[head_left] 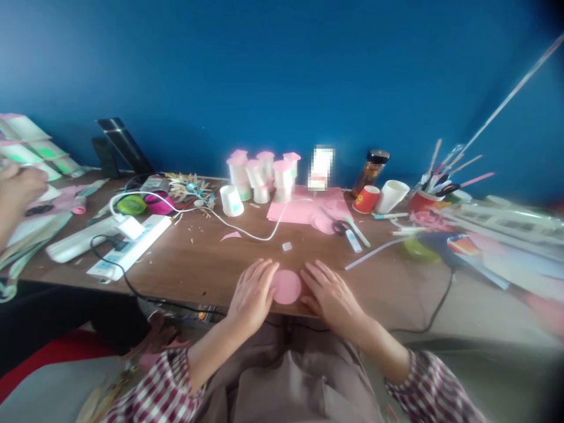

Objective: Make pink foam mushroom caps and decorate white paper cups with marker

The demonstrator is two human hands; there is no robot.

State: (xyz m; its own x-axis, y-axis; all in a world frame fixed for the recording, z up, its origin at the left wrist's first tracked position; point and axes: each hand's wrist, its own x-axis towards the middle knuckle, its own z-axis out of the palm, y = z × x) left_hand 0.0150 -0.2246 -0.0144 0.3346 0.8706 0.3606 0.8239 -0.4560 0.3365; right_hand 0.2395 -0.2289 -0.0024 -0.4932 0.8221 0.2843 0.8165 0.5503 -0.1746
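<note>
A round pink paper disc (287,287) lies flat near the table's front edge, between my two hands. My left hand (252,292) rests palm down at its left side, fingers stretched out, the thumb by the rim. On the other side my right hand (331,294) lies on the table with its fingers extended, close to the disc's right edge. Just beyond them is a small whitish square piece (287,247). Farther back, several white paper cups with pink paper tops (282,182) stand together, and a white cup (231,201) sits upside down beside them.
Pink paper sheets (304,205), scissors (339,227) and a glue bottle (353,241) lie behind. A power strip (130,249) with cables is at left; a red cup (366,199) and a pen holder (425,201) are at right. Another person's hand (20,191) shows far left.
</note>
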